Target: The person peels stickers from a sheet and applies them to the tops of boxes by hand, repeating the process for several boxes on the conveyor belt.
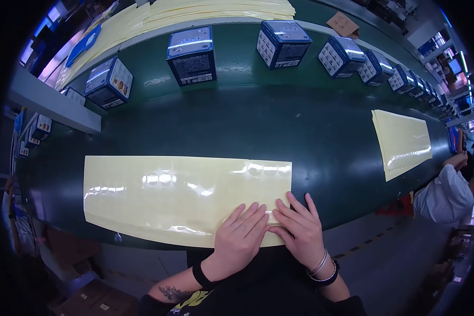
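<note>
A long, pale yellow glossy sheet (179, 187) lies flat along the near side of the dark green table. Faint round shapes show in rows under its shine, like seal stickers on backing paper. My left hand (240, 235) rests on the right part of the sheet, its fingers stretched out close together. Beside it, my right hand (302, 226) is spread at the sheet's right edge, two fingertips reaching past that edge. The two hands almost meet at the right thumb. I see nothing held in either; the sheet under the palms is hidden.
Blue boxes (192, 57) stand in a curved row on the table's (226, 121) far side. More yellow sheets (403, 142) lie at the right, near another person's sleeve (445, 195). Behind a rail is a large yellow stack (216, 10). A grey post (58, 100) juts in at left.
</note>
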`<action>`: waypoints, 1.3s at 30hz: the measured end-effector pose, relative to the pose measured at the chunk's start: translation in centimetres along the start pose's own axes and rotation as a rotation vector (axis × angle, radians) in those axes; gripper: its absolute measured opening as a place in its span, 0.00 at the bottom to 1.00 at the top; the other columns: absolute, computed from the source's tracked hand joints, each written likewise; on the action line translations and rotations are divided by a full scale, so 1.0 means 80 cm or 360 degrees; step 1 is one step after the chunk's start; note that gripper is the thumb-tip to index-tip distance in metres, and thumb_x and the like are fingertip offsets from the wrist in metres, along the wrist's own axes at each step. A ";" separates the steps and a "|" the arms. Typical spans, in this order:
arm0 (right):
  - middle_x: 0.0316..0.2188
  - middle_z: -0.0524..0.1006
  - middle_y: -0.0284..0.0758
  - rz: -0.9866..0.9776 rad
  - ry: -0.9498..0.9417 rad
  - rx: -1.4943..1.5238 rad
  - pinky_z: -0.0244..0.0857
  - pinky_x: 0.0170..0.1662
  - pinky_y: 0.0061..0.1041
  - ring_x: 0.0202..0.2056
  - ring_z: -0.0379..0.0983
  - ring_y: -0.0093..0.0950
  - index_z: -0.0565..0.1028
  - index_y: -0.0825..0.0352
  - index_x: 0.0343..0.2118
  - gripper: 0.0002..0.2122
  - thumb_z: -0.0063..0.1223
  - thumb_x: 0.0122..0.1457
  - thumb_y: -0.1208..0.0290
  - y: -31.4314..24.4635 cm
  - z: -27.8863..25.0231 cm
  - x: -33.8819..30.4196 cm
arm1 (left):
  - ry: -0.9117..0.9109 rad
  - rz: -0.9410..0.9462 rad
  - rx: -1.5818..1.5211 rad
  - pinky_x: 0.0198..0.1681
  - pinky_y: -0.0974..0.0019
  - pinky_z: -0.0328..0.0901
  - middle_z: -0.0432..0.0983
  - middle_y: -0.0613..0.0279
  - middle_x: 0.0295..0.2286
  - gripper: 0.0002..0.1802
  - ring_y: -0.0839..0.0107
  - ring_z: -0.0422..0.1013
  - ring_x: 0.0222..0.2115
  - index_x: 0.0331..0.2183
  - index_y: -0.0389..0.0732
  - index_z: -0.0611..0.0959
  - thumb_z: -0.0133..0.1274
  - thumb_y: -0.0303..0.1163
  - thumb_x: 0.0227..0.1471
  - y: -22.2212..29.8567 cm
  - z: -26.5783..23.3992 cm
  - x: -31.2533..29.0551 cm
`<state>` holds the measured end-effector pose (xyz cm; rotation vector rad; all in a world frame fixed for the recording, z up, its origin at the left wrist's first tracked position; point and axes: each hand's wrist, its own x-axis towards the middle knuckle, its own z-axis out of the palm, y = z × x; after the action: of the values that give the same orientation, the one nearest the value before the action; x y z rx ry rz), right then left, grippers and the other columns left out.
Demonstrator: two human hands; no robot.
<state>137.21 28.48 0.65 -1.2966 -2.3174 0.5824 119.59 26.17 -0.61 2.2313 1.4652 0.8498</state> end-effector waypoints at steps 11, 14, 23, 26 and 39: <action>0.47 0.75 0.36 -0.0023 0.0010 0.0048 0.47 0.60 0.47 0.55 0.65 0.37 0.78 0.65 0.40 0.19 0.66 0.42 0.67 0.013 -0.007 -0.002 | 0.0163 0.0040 -0.0161 0.52 0.55 0.63 0.79 0.60 0.35 0.09 0.60 0.74 0.43 0.30 0.39 0.82 0.59 0.21 0.40 0.003 0.009 -0.001; 0.50 0.73 0.37 0.0003 -0.0203 0.0029 0.47 0.61 0.45 0.56 0.64 0.37 0.75 0.65 0.45 0.25 0.65 0.43 0.61 0.011 -0.025 0.004 | 0.0033 -0.0115 -0.0583 0.52 0.55 0.63 0.79 0.61 0.34 0.06 0.61 0.74 0.42 0.28 0.39 0.82 0.59 0.21 0.42 0.005 -0.008 0.001; 0.53 0.69 0.42 -0.0405 -0.0523 -0.0303 0.57 0.57 0.38 0.53 0.65 0.40 0.67 0.64 0.52 0.28 0.62 0.48 0.62 0.046 -0.148 0.160 | -0.0078 -0.0023 -0.0347 0.46 0.61 0.64 0.75 0.57 0.40 0.10 0.59 0.71 0.43 0.29 0.39 0.78 0.61 0.24 0.41 -0.005 -0.143 0.153; 0.52 0.68 0.43 -0.0469 0.0143 -0.0454 0.61 0.55 0.33 0.51 0.66 0.43 0.68 0.65 0.51 0.27 0.62 0.45 0.73 0.102 -0.150 0.272 | 0.0147 0.0071 -0.0121 0.46 0.60 0.63 0.75 0.55 0.36 0.09 0.56 0.69 0.41 0.28 0.38 0.77 0.60 0.26 0.40 -0.029 -0.112 0.243; 0.49 0.70 0.35 -0.0246 0.0516 -0.0194 0.68 0.47 0.34 0.45 0.71 0.40 0.73 0.62 0.45 0.23 0.60 0.42 0.80 0.198 -0.090 0.369 | 0.0491 -0.0003 0.0256 0.44 0.59 0.57 0.75 0.59 0.31 0.08 0.59 0.67 0.39 0.24 0.42 0.79 0.61 0.29 0.37 -0.091 0.003 0.398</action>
<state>137.99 62.69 2.50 -1.1530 -2.1811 0.1673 123.83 58.17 4.39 2.2897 1.7262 1.1550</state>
